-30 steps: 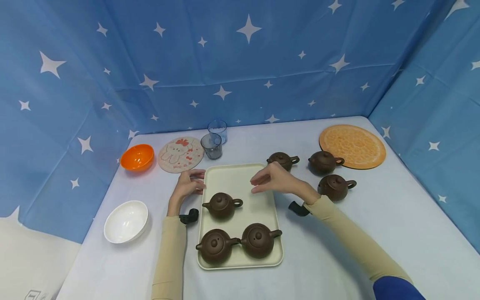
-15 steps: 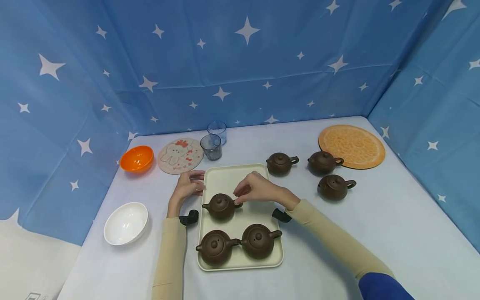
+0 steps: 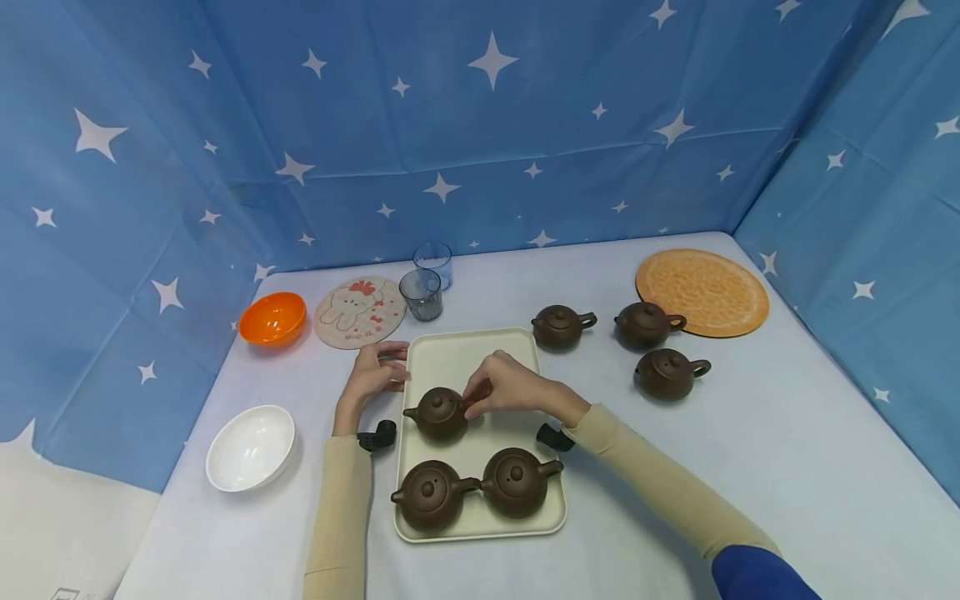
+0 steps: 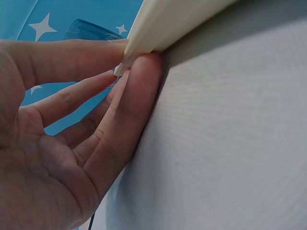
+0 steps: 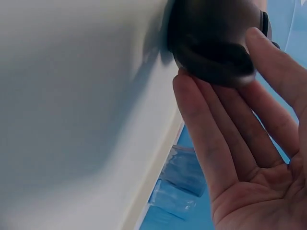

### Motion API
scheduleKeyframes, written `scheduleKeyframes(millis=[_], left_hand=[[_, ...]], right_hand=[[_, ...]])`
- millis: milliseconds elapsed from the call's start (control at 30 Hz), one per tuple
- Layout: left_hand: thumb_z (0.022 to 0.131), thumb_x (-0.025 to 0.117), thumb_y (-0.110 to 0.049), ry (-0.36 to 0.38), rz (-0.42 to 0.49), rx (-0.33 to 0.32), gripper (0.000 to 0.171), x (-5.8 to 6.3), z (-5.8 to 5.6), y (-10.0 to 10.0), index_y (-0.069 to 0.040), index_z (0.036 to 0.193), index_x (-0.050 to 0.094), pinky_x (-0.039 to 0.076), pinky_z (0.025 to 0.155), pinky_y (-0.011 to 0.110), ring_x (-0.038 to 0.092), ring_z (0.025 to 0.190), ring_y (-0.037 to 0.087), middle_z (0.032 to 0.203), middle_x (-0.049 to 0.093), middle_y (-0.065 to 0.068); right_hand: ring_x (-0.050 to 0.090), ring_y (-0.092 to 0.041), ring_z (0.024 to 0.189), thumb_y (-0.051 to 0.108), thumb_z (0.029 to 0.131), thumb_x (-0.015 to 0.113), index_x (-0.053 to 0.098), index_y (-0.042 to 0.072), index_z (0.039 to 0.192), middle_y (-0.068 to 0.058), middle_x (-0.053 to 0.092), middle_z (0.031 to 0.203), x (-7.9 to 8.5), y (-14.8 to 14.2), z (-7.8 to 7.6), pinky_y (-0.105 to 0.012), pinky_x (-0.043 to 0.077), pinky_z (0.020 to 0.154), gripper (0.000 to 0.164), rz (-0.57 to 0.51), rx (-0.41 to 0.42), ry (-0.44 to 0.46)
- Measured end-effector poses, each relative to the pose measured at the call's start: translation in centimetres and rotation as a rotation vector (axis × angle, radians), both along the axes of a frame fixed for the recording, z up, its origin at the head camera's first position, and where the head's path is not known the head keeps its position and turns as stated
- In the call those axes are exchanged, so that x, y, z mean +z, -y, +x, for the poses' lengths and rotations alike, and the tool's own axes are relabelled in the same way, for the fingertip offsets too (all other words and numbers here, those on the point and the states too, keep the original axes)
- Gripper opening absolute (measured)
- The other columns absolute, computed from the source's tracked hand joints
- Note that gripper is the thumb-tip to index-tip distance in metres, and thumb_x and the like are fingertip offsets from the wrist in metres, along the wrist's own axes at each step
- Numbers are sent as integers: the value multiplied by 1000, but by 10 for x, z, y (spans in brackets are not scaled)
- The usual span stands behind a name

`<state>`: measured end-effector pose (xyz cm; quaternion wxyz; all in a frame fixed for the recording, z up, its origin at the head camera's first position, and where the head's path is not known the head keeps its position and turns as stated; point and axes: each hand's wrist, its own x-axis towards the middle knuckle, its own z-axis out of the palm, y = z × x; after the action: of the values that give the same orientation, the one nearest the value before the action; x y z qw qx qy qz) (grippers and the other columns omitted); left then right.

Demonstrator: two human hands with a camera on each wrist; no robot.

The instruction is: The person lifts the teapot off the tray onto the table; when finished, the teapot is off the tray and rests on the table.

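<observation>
A cream tray carries three dark brown teapots. My right hand is at the handle side of the upper teapot; in the right wrist view its thumb and fingers close around that teapot's looped handle. Two more teapots, a left one and a right one, sit side by side at the tray's near end. My left hand pinches the tray's left rim, with its thumb and a finger on the rim in the left wrist view.
Three more teapots stand right of the tray, near an orange round mat. Left lie a white bowl, an orange bowl and a rabbit-print mat. Grey and blue glasses stand behind the tray.
My right hand has moved left and down from over the tray's right side to the upper teapot's handle and now holds it. The left hand stays at the tray rim.
</observation>
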<state>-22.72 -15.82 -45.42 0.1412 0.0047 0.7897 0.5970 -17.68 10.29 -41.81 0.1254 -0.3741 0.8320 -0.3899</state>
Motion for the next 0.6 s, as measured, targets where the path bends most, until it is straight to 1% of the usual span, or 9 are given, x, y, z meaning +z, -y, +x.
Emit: scheduleKeyframes(millis=[133,267,467,600], left_hand=[[74,63,16,-3,-3,2,59,1,0,0,4,131,54,61,60,31,64,79,19,117,56,22],[74,64,15,1,-5,5,59,1,0,0,3,131,54,61,60,31,65,80,20,117,56,21],[74,63,15,-12,1,-4,60,1,0,1,5,132,53,61,60,30,64,79,19,118,56,23],[74,63,16,-7,2,-6,59,0,0,1,5,132,52,61,61,31,64,79,18,118,55,23]], right_hand=[[67,-1,70,12,75,82,77,6,87,-1,74,80,-1,1,2,-14,55,64,15,24,-14,-20],[67,-1,68,10,74,82,77,5,85,-2,74,79,-1,2,4,-13,55,63,13,19,-40,-31],[68,-3,70,7,78,78,77,4,88,-4,74,81,-2,3,6,-13,54,62,10,11,-42,-91],[69,-5,71,7,78,77,77,3,89,-6,74,84,-4,2,6,-13,55,63,12,0,-51,-96]])
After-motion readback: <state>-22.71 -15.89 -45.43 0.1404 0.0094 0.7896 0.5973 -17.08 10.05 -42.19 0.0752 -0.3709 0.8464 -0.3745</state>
